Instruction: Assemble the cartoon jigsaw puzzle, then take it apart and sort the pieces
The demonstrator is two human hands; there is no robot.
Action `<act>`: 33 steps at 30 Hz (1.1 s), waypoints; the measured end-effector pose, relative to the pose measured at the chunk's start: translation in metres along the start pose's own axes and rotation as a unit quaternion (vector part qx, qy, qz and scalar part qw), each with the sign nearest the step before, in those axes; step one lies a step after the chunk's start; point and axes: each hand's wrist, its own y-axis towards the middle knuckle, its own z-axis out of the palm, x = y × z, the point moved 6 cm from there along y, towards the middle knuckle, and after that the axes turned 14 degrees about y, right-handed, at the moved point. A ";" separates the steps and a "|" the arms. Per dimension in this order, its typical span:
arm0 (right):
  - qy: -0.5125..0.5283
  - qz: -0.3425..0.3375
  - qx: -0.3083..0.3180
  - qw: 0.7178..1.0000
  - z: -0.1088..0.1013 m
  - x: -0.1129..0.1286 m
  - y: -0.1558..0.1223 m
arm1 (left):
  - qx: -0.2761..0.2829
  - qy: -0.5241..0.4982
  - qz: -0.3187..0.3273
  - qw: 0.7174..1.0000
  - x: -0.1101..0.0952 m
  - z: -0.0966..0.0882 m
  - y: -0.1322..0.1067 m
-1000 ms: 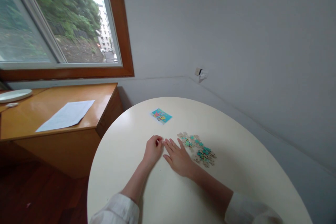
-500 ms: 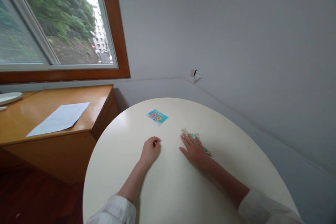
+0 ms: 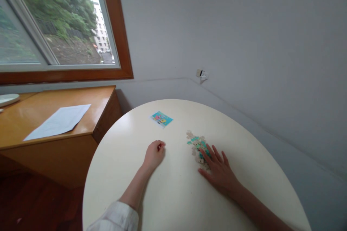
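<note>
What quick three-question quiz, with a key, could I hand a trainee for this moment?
1. True or false: the right hand partly covers the pieces.
2. Which lies farther from the person, the card or the pieces?
3. Where does the sheet lie: (a) the floor, (b) the desk, (c) the round table?

Key: 1. True. 2. The card. 3. b.

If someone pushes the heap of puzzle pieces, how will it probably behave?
The puzzle pieces would probably slide apart, since they lie loosely heaped. Each is likely light, being small and thin. Rolling seems unlikely, because they look flat.
</note>
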 end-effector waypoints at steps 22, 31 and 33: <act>0.066 0.020 0.022 0.997 0.011 0.007 0.100 | -0.012 -0.074 -0.009 0.997 0.010 0.005 0.001; 0.064 0.020 -0.076 0.995 0.010 0.003 0.100 | -0.009 -0.055 -0.002 0.998 0.010 0.003 0.002; 0.071 -0.004 -0.119 0.990 0.005 0.004 0.097 | -0.010 -0.051 0.000 0.999 0.009 0.003 0.002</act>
